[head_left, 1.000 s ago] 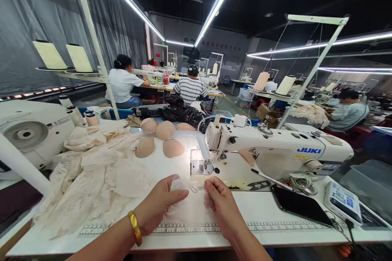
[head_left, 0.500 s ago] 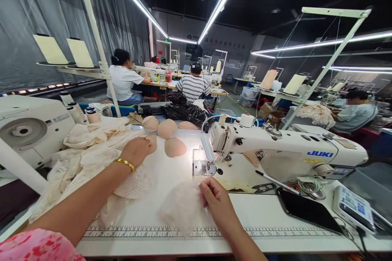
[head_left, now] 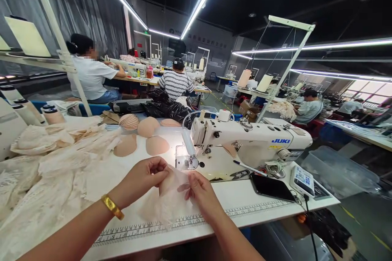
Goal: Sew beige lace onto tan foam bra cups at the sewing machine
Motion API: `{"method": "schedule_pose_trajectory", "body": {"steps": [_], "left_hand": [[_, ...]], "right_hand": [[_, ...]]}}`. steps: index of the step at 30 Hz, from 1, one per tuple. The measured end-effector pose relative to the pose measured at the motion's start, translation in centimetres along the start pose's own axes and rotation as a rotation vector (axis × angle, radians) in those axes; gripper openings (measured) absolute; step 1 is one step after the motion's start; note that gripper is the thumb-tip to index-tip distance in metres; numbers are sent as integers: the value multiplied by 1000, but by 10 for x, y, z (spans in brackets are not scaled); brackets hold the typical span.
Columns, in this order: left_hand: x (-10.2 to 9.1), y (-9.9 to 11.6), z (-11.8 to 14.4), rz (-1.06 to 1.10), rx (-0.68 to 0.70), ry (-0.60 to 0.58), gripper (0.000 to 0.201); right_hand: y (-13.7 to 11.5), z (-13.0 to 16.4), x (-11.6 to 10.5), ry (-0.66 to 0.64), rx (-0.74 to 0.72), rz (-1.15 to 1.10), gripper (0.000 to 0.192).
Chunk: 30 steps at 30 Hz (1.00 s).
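My left hand pinches the upper edge of a sheer cream lace piece with thumb and fingers. On the right side of the same piece, my right hand is closed too. The lace hangs between both hands, over the table edge ruler. Beneath its upper part a beige patch shows; I cannot tell whether this is a separate piece. Just beyond the hands lie beige moulded bra cups, one of them striped. The sewing machine stands beyond my right hand, its needle area lit.
Heaped cream lace covers the table's left side. A phone, a pen and a white box-shaped device lie at the right. Black plastic bags sit behind the cups. Other people sit at machines farther back.
My left hand has come back from the beige cups to the lace and now grips it beside my right hand. The lace is lifted at its top. The view has turned right.
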State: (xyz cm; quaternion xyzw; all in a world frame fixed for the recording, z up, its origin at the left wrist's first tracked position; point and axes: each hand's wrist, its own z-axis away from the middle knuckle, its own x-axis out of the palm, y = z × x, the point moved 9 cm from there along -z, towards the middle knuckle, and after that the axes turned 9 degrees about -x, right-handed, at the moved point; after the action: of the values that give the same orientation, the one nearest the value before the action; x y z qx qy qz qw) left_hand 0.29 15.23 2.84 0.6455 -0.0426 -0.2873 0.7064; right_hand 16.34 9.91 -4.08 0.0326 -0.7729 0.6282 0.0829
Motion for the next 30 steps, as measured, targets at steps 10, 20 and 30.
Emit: {"method": "schedule_pose_trajectory", "body": {"steps": [10,20,30], "left_hand": [[33,39,25,-240,178,-392,95],[68,26,40,15,191,-795,49],[-11,62,43,-850,849,432,28]], "right_hand": [[-81,20,37,-500,-45,500,16],[-158,17,66,-774,-264,908,28],[-131,6,53,-288,-992,1290,26]]}}
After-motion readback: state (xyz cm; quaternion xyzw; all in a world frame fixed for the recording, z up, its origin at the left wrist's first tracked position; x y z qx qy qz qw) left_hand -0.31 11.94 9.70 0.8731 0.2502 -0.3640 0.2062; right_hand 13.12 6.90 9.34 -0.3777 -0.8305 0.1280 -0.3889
